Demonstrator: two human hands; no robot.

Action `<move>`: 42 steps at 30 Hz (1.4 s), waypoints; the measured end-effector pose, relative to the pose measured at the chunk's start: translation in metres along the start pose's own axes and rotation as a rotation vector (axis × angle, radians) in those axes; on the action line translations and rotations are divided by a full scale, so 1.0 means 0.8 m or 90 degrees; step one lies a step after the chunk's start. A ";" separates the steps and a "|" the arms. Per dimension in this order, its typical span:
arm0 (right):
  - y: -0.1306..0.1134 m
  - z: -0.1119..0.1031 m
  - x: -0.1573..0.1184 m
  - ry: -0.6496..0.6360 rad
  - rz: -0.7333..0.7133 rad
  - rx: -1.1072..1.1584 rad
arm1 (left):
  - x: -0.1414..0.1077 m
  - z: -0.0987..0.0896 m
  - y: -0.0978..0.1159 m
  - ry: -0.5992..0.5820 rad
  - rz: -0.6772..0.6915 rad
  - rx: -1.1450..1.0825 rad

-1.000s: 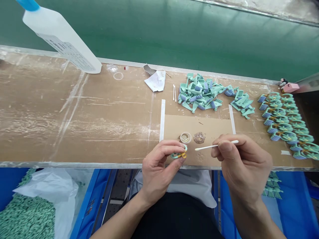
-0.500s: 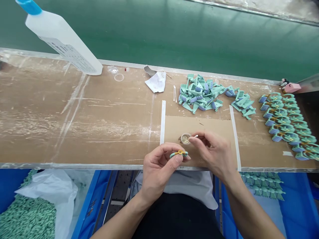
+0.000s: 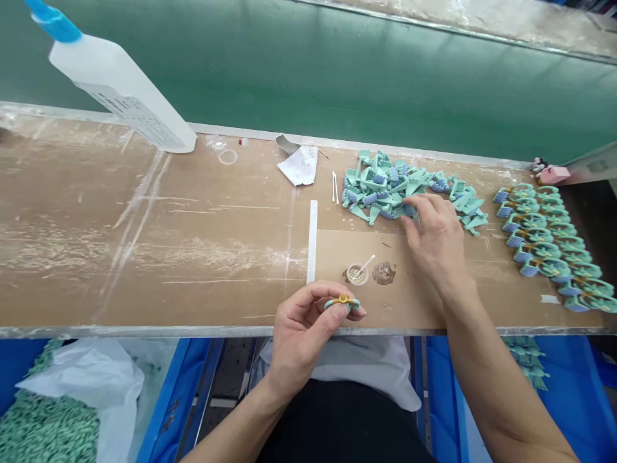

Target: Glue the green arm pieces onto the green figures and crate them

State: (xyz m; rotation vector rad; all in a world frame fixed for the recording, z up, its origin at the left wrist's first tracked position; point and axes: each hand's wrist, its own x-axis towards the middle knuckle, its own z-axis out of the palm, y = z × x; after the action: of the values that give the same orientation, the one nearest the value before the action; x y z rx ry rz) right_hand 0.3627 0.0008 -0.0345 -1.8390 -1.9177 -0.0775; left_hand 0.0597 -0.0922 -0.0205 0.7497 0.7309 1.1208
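Note:
My left hand [image 3: 308, 328] is closed round a teal plastic ring with an orange fitting [image 3: 342, 299], held above the table's front edge. My right hand [image 3: 436, 241] reaches to the front of a heap of teal and purple plastic pieces [image 3: 373, 183]. Its thumb and index finger close about one small piece there; the other fingers partly hide it. Between my hands and the heap, a small clear cup [image 3: 357, 275] holds a yellowish liquid, with a cotton swab [image 3: 367, 262] leaning in it. Beside the cup is a dark, wet-looking stain [image 3: 384, 273].
Assembled teal ring pieces [image 3: 537, 235] stand in rows at the right. A white bottle with a blue cap [image 3: 125, 90] stands at the back left. Two cotton swabs [image 3: 335, 188] lie by a scrap of paper [image 3: 299, 167]. Blue bins [image 3: 168, 399] with teal parts sit below the table.
My right hand has let go of the swab, which now rests in the cup, and has moved away to the heap. My left hand still holds the ring in nearly the same place.

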 end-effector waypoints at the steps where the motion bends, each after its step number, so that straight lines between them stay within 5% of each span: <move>1: 0.002 0.000 -0.004 0.007 -0.007 0.005 | 0.000 -0.001 0.000 0.002 -0.003 0.002; 10: 0.024 -0.030 -0.046 -0.021 0.040 0.086 | 0.000 -0.005 -0.002 -0.010 -0.007 0.019; 17: 0.032 -0.038 -0.028 -0.100 0.052 0.090 | -0.005 -0.005 -0.004 -0.025 -0.018 0.030; 24: 0.037 -0.039 -0.032 -0.047 0.094 0.090 | -0.007 -0.005 -0.004 -0.018 -0.024 0.059; 29: 0.036 -0.062 -0.054 -0.020 0.152 0.143 | -0.008 0.001 -0.003 0.015 -0.048 0.059; 35: 0.042 -0.077 -0.099 -0.094 0.288 0.330 | -0.004 0.001 -0.004 -0.010 -0.060 0.062; 42: 0.043 -0.094 -0.113 -0.185 0.245 0.348 | -0.003 0.004 -0.005 0.007 -0.062 0.058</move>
State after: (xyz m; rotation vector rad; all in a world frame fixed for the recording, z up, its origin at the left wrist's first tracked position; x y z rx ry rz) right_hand 0.4162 -0.1071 -0.0117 -1.8475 -1.5050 0.7962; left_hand 0.0636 -0.0960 -0.0219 0.7767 0.8231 1.0097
